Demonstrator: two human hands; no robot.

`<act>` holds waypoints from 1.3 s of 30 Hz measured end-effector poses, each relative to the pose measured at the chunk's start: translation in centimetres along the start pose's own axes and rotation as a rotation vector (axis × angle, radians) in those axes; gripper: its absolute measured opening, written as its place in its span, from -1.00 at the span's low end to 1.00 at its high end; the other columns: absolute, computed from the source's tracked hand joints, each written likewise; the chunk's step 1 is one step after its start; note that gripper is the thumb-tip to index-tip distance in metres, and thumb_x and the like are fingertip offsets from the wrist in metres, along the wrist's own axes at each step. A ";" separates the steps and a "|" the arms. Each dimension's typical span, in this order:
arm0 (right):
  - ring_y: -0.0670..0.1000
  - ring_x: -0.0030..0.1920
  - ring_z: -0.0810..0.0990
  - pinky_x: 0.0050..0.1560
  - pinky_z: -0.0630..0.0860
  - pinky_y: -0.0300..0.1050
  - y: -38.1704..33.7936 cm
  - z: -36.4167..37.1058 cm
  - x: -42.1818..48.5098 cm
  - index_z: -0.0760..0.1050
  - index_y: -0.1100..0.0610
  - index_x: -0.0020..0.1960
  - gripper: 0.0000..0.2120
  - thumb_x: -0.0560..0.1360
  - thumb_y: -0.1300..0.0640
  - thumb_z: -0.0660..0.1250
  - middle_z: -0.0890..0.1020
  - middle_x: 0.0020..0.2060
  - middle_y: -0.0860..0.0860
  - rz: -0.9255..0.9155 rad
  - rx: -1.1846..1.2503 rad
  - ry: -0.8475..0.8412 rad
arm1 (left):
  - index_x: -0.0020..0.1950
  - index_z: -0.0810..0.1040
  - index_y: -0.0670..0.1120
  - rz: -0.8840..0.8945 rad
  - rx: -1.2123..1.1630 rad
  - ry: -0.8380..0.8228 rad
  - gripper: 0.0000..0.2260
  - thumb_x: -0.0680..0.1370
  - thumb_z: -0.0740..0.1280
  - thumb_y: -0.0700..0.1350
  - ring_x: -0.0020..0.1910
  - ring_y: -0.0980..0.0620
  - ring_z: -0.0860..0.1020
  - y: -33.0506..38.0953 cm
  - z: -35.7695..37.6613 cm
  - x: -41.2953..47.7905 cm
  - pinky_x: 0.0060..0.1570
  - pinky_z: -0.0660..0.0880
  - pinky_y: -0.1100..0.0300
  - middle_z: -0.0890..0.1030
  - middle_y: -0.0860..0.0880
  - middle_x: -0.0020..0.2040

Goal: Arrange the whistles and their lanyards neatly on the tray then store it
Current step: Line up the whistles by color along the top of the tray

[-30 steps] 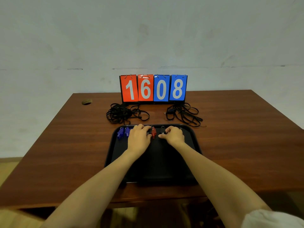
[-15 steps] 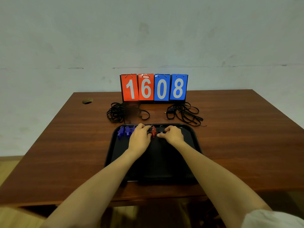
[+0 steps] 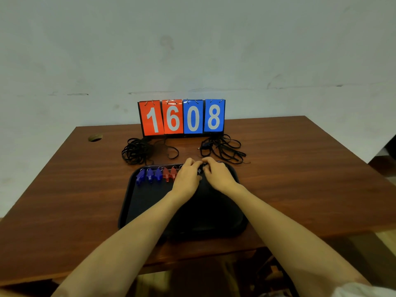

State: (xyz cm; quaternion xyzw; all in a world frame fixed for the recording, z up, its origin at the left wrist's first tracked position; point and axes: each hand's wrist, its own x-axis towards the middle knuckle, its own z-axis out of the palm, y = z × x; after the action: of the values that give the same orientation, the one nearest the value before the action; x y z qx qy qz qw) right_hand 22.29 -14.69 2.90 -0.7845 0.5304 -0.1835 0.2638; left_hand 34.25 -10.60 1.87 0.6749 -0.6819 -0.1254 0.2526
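The black whistle (image 3: 200, 171) I'm fiddling with sits at the far edge of the tray (image 3: 141, 196), next in line after the red whistles (image 3: 169, 174) and blue whistles (image 3: 149, 175). It looks like light hard plastic, smooth and probably a bit slippery, so I'd pinch the fat body, not the little ring. My right grip (image 3: 218, 176) is pinched on it. My left grip (image 3: 186, 179) is curled right beside it, and I can't tell if it's actually holding. The lanyards (image 3: 145, 151) are floppy black cord, tangled in two piles on the wooden worktop (image 3: 64, 189) just past the tray, in front of the flip scoreboard (image 3: 182, 117).
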 end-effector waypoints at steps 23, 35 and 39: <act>0.25 0.20 0.49 0.16 0.47 0.07 4.0 -0.9 -0.7 0.22 0.08 0.49 -0.49 0.57 0.30 0.17 0.44 0.29 0.19 0.109 -0.241 -0.002 | 0.51 0.16 -0.17 0.023 0.641 -0.119 -0.48 0.57 0.20 -0.16 0.55 -0.12 -0.06 -1.8 0.2 -0.7 0.48 -0.16 -0.13 0.10 -0.13 0.54; 0.16 0.00 0.60 -0.08 0.52 0.00 1.8 1.3 1.1 0.39 0.17 0.14 -0.67 0.49 0.02 0.38 0.62 0.03 0.14 0.125 -0.171 0.050 | 0.53 0.14 -0.06 0.054 0.616 -0.208 -0.56 0.65 0.02 -0.01 0.55 -0.05 -0.02 -2.9 0.8 -0.6 0.45 -0.28 -0.16 0.20 -0.04 0.52; 0.11 0.08 0.60 0.00 0.55 -0.02 1.9 2.0 1.7 0.42 0.10 0.26 -0.62 0.50 -0.01 0.35 0.63 0.09 0.09 0.096 -0.270 0.031 | 0.53 0.12 -0.06 0.064 0.639 -0.215 -0.55 0.63 0.03 -0.12 0.55 -0.03 -0.02 -3.2 0.6 -0.6 0.34 -0.41 -0.25 0.23 -0.03 0.52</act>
State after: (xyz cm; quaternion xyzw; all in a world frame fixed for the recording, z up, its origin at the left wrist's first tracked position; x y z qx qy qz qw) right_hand 22.67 -16.37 0.20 -0.7837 0.5911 -0.1098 0.1562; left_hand 36.67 -10.32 -0.36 0.6813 -0.7301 0.0323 -0.0413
